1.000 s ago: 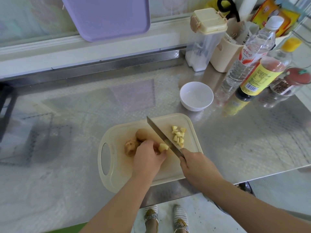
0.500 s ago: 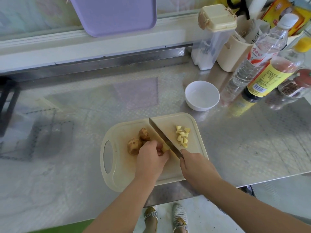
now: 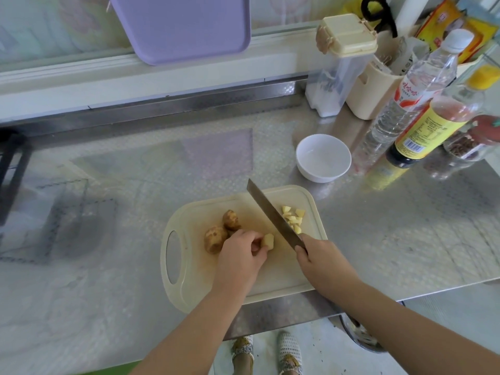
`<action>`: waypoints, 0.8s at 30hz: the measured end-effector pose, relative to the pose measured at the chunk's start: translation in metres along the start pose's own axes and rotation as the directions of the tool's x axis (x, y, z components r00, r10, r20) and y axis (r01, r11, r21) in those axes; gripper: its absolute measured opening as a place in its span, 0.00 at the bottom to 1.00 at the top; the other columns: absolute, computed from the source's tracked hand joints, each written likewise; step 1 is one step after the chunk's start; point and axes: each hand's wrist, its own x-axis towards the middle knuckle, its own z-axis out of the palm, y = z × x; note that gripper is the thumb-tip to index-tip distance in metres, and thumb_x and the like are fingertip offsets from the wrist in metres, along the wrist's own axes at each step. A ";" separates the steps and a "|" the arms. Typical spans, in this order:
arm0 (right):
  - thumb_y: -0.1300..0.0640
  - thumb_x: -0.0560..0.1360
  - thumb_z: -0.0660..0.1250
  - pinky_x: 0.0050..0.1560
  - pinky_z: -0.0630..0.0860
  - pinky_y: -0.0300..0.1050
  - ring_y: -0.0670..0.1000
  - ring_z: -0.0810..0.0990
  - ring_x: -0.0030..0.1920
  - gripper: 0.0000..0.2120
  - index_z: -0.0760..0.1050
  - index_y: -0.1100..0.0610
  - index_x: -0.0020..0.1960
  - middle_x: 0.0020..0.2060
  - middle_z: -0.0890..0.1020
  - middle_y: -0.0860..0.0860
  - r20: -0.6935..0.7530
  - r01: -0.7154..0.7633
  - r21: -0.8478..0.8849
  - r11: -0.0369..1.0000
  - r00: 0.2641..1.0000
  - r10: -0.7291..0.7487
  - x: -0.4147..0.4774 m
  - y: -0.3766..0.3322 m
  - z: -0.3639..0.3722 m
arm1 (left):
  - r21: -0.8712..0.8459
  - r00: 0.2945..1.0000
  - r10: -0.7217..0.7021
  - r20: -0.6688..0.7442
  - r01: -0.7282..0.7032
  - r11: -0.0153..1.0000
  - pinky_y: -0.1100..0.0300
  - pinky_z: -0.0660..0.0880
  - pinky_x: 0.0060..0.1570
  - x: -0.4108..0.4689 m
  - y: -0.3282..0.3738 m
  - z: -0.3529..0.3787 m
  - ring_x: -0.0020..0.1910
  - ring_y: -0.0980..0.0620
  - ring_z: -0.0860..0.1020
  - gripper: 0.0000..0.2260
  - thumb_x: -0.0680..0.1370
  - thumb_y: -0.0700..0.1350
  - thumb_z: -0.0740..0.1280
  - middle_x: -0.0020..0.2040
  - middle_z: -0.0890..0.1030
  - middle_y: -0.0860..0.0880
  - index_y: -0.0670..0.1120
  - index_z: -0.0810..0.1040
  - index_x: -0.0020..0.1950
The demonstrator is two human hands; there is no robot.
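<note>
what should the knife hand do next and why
Probably shift the knife left and slice down through the peeled piece that the left hand pinches: the blade sits just right of it, apart, the right hand grips the handle, and cut cubes lie beyond.

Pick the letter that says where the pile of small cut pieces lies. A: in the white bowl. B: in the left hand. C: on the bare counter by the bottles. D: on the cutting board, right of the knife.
D: the cut pieces lie on the cutting board just right of the knife; the white bowl holds none, and the left hand pinches only one larger chunk.
</note>
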 end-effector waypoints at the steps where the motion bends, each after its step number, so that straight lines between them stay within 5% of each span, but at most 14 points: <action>1: 0.50 0.84 0.54 0.43 0.80 0.56 0.53 0.79 0.38 0.10 0.72 0.52 0.50 0.38 0.78 0.51 0.007 0.016 -0.010 1.000 1.000 -0.016 -0.001 0.001 -0.002 | -0.011 1.000 0.001 0.000 -0.001 1.000 0.59 0.78 0.44 0.000 0.000 0.000 0.42 0.59 0.78 0.07 0.75 0.48 0.73 0.44 0.79 0.57 0.51 0.82 0.52; 24: 0.50 0.84 0.53 0.36 0.77 0.47 0.49 0.78 0.35 0.10 0.68 0.48 0.46 0.36 0.76 0.48 0.066 0.047 -0.046 0.998 0.997 -0.044 0.001 -0.003 0.010 | 0.044 0.991 0.118 -0.056 -0.116 0.992 0.57 0.79 0.44 0.000 -0.003 0.003 0.42 0.56 0.79 0.06 0.76 0.46 0.72 0.45 0.81 0.52 0.46 0.84 0.50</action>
